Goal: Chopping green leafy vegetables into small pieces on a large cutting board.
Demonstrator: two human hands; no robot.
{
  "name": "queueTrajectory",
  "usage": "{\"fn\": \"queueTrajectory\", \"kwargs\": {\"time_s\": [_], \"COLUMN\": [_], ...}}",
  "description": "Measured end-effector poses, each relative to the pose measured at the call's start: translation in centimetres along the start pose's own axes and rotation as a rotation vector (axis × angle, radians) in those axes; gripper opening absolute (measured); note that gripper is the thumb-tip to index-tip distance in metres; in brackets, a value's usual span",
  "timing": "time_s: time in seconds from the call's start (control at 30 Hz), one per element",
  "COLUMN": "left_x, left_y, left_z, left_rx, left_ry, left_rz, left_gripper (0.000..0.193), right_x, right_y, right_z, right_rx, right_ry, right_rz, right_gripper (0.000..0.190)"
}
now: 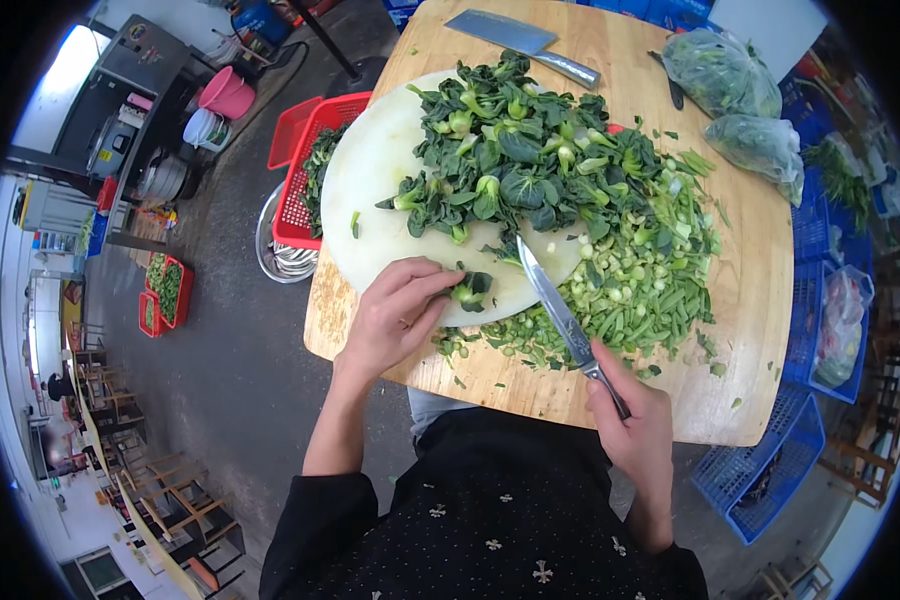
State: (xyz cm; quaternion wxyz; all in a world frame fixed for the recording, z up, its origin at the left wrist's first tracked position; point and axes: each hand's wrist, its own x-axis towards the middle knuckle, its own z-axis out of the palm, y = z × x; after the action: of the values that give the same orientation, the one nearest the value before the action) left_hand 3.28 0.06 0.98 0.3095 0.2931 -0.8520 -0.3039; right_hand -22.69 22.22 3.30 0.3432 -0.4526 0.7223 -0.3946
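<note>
My left hand point(399, 313) holds a small leafy green head point(471, 290) by its end, over the near part of a round white cutting board point(375, 180). In my right hand point(630, 412) is a knife point(559, 311) with a narrow blade and dark handle; its tip points away from me, beside the greens. A large pile of dark leafy green heads point(525, 154) covers the far right of the board. Cut pale stem pieces point(645, 292) lie heaped right of the board and along its near edge. One small green scrap point(355, 225) rests at the board's left.
A cleaver point(502, 31) lies at the wooden table's point(750, 300) far side. Bags of greens point(722, 73) sit at the far right, near another dark-handled tool point(675, 91). Left of the table are a red basket of leaves point(296, 202) and a metal bowl point(268, 247); blue crates point(765, 465) stand right.
</note>
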Motion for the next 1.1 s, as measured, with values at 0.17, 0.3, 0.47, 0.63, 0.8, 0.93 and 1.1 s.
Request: {"fn": "queueTrajectory", "kwargs": {"time_s": [0.17,0.3,0.47,0.63,0.8,0.93,1.1], "left_x": [-0.1,0.7,1.7,0.3,-1.0,0.0,0.1], "left_y": [-0.1,-0.5,-0.7,-0.7,-0.9,-0.6,-1.2], "left_z": [-0.1,-0.3,-1.0,-0.1,0.5,0.3,0.7], "left_rx": [-0.048,-0.016,0.211,0.339,0.115,0.213,0.183], "left_ry": [0.019,0.068,0.329,0.019,0.148,0.089,0.117], "left_rz": [-0.048,0.02,0.213,0.185,-0.018,0.029,0.019], "left_gripper": [0.025,0.023,0.024,0.025,0.027,0.025,0.025], "right_x": [-0.1,0.3,-0.2,0.0,0.4,0.2,0.5], "right_y": [0.4,0.0,0.7,0.7,1.1,-0.4,-0.5], "right_z": [0.6,0.5,0.0,0.5,2.2,1.7,2.1], "right_rx": [0.007,0.006,-0.011,-0.032,-0.067,-0.265,-0.573], "right_ry": [-0.013,-0.018,-0.029,-0.014,0.069,0.019,0.043], "right_rz": [-0.068,-0.059,-0.022,-0.075,-0.318,-0.359,-0.518], "right_gripper": [0.045,0.045,0.047,0.048,0.047,0.048,0.054]}}
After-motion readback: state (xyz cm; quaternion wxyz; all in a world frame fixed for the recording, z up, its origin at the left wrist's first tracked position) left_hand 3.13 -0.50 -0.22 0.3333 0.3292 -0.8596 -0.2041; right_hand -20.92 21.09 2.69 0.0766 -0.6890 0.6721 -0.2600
